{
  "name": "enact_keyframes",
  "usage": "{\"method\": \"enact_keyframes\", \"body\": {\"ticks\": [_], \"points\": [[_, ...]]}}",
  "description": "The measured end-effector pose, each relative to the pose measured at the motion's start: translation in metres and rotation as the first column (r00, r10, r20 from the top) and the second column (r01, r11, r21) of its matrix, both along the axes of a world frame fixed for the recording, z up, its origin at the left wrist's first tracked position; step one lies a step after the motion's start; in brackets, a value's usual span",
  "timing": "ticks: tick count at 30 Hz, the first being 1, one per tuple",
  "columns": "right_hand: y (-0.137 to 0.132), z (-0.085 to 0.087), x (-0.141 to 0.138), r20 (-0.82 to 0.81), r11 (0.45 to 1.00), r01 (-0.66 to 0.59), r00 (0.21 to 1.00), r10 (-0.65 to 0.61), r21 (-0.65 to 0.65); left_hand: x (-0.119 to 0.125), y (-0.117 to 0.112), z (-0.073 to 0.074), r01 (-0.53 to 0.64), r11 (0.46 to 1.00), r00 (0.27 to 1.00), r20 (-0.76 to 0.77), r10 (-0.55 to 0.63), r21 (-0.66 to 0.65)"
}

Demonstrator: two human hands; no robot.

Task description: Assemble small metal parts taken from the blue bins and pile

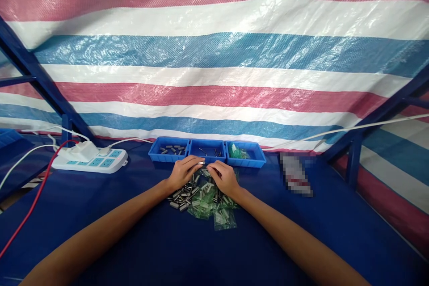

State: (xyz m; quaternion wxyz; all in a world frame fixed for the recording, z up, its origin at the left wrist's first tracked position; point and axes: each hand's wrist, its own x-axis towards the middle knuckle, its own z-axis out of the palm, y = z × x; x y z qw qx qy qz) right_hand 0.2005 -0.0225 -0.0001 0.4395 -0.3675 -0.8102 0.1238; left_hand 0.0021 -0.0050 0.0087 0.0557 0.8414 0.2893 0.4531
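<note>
My left hand (183, 173) and my right hand (224, 178) meet just above a heap of small metal parts and clear green-tinted plastic bags (201, 199) on the dark blue tabletop (134, 241). A small silver piece (201, 162) shows at my left fingertips, seemingly pinched there. My right fingers curl close to it, and whatever they hold is hidden. Behind my hands stand several blue plastic trays: the left tray (168, 155) holds short dark metal pieces, the middle tray (207, 157) thin pins, and the right tray (258, 156) a green-tinted bag.
A white power strip (89, 161) with a plugged-in adapter sits to the left, with white and red cables running from that side. A blurred packet (295, 174) lies to the right. A striped tarpaulin (214, 53) on a blue steel frame (40, 80) stands behind the table.
</note>
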Motion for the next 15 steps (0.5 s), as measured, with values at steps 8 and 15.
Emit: {"method": "enact_keyframes", "body": {"ticks": [8,15], "points": [[0.0006,-0.0013,0.0006,-0.028,0.999,-0.025,0.999,0.024,-0.024,-0.0018,0.0047,-0.008,0.001,0.999,1.0,0.024,0.0,-0.035],[0.002,-0.004,0.0007,-0.015,0.999,-0.038,0.999,0.037,-0.03,-0.0014,0.0047,-0.0068,0.036,0.999,0.999,0.017,-0.036,-0.035]]}}
